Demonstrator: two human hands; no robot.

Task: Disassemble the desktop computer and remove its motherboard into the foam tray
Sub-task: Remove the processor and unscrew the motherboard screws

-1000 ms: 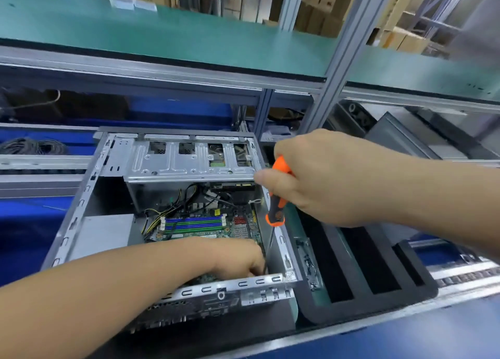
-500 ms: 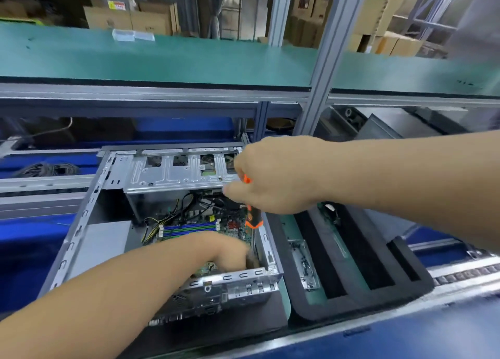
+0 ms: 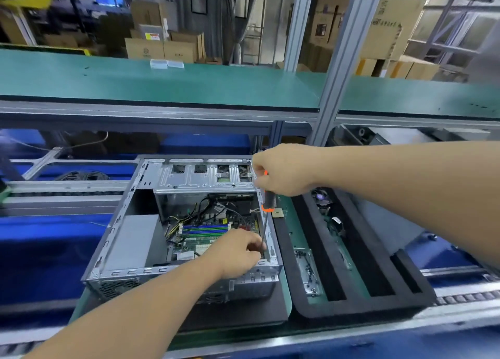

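Note:
An open grey desktop case [image 3: 130, 250] lies on the bench. Its green motherboard [image 3: 205, 237], with blue and green memory slots and loose cables, sits inside. My right hand [image 3: 284, 172] grips the orange and black handle of a screwdriver [image 3: 267, 199]. The thin shaft points down into the case's right front corner. My left hand [image 3: 238, 253] is inside the case, its fingers pinching the shaft near the tip. The tip itself is hidden behind those fingers. A black foam tray [image 3: 359, 312] with long slots lies just right of the case.
A metal drive cage [image 3: 205, 177] spans the far side of the case. A small metal bracket with screws [image 3: 307, 272] and a fan part [image 3: 320, 197] lie in the tray. A small square chip [image 3: 278, 212] lies between case and tray. A green shelf [image 3: 189, 85] overhangs behind.
The view has pulled back and tilted up. My right hand with the screwdriver has risen and stands more upright. My left hand stays at the shaft's lower end.

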